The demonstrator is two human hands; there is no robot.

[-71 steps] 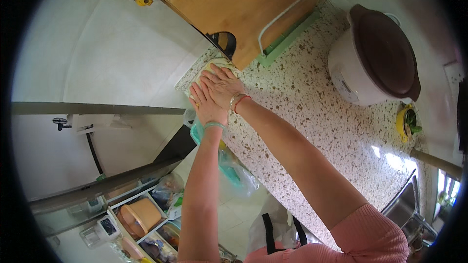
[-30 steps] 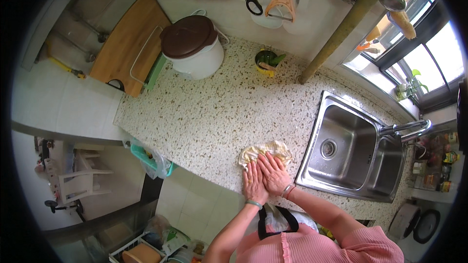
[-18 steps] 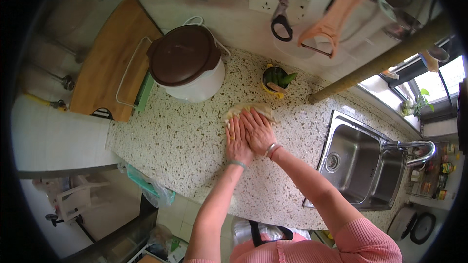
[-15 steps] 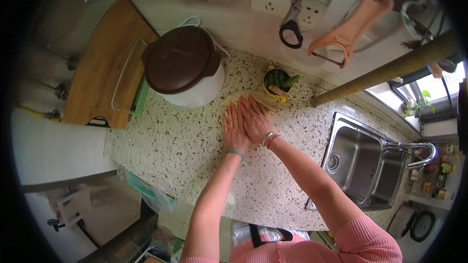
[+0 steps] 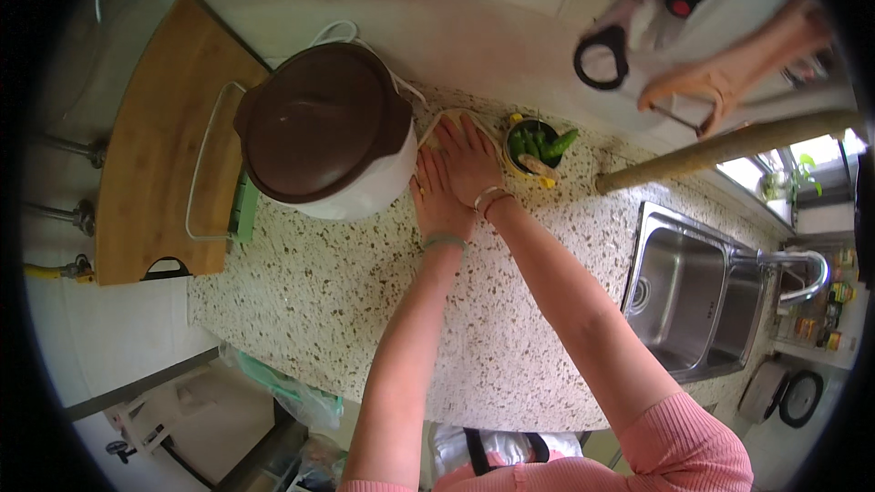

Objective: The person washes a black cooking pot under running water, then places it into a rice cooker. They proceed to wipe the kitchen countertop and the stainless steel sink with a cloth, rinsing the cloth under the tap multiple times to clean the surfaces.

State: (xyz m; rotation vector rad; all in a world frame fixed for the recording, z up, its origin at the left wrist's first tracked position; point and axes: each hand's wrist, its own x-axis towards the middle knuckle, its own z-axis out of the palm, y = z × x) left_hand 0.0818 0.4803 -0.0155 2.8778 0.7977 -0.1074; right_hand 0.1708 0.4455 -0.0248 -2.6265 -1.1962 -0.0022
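Note:
Side by side on the speckled countertop (image 5: 365,310), both my hands lie flat over a pale beige cloth (image 5: 441,124). My left hand (image 5: 441,200) has its fingers stretched out toward the wall. Slightly farther forward, my right hand (image 5: 472,164) overlaps its inner side, fingers also straight and pressed down. Most of the cloth is hidden under them; its far edge shows past the fingertips. Just right of my right hand stands a small yellow-handled pot (image 5: 538,170) with green peppers (image 5: 549,143) and a tan piece that looks like ginger (image 5: 538,166).
A white cooker with a brown lid (image 5: 324,123) stands close on the left. Behind it, a wooden cutting board (image 5: 173,137) leans on the wall. To the right are a steel sink (image 5: 679,292) and a slanting pole (image 5: 720,155). Scissors (image 5: 602,56) and an orange peeler (image 5: 729,73) hang above.
My hands and the cloth have slid forward toward the wall, into the space between the cooker and the small pot. Both hands stay flat. The view has shifted a little.

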